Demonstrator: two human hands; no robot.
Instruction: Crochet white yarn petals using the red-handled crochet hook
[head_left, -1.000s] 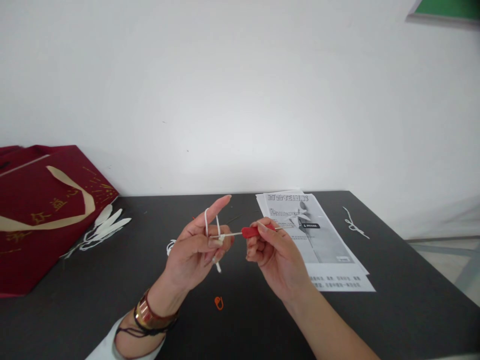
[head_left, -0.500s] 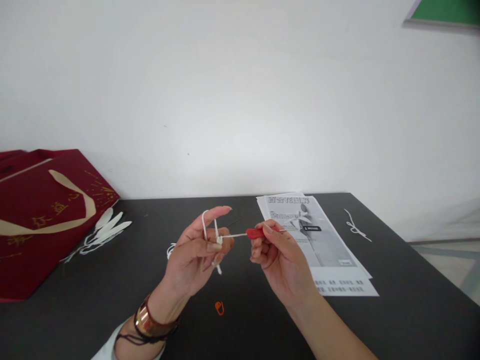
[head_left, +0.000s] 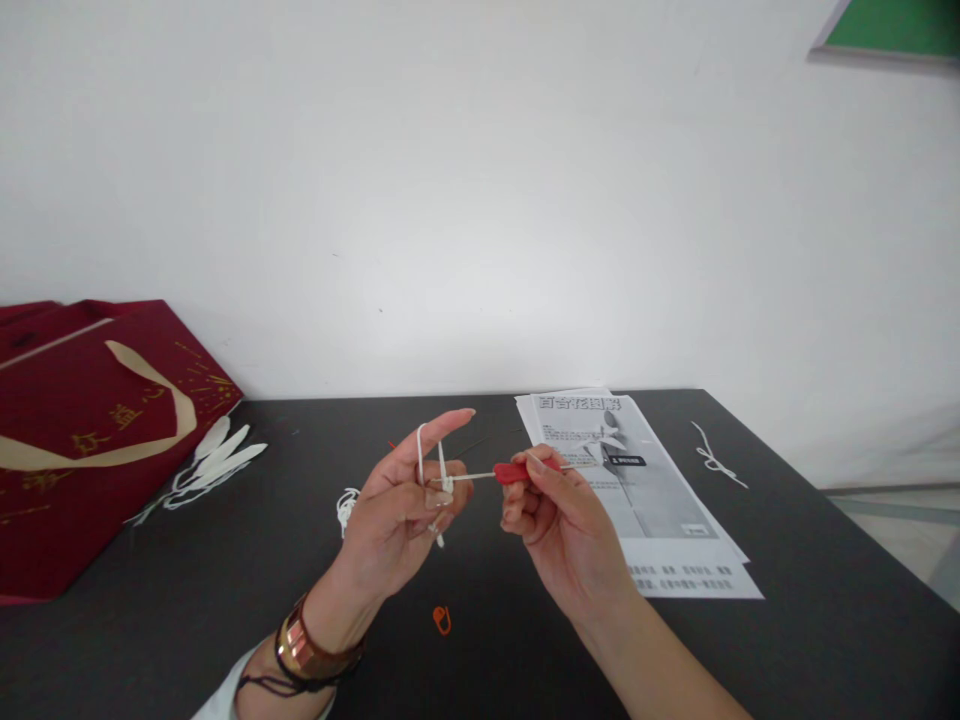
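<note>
My left hand (head_left: 401, 515) pinches a small piece of white yarn work (head_left: 448, 486) between thumb and fingers. From it the strand of white yarn (head_left: 421, 452) runs up and loops round my raised index finger, and a short tail hangs below. In my right hand (head_left: 562, 530) is a crochet hook (head_left: 511, 472) with a red grip, held between thumb and fingers. Its thin metal shaft points left and its tip passes into the yarn at the left fingertips. Behind the left hand lies a bundle of white yarn (head_left: 346, 508), partly hidden.
An orange stitch marker (head_left: 442, 620) lies on the dark table (head_left: 300, 560). Left are white crocheted petals (head_left: 223, 452) with loose ends and a dark red bag (head_left: 90, 400). Printed sheets (head_left: 652, 500) lie behind the right hand, and a knotted white yarn scrap (head_left: 716, 458) farther right.
The hook tip, drawn back to the right half a second ago, now reaches left through the yarn again. My left index finger bent lower, then straightened. Both hands keep their grip.
</note>
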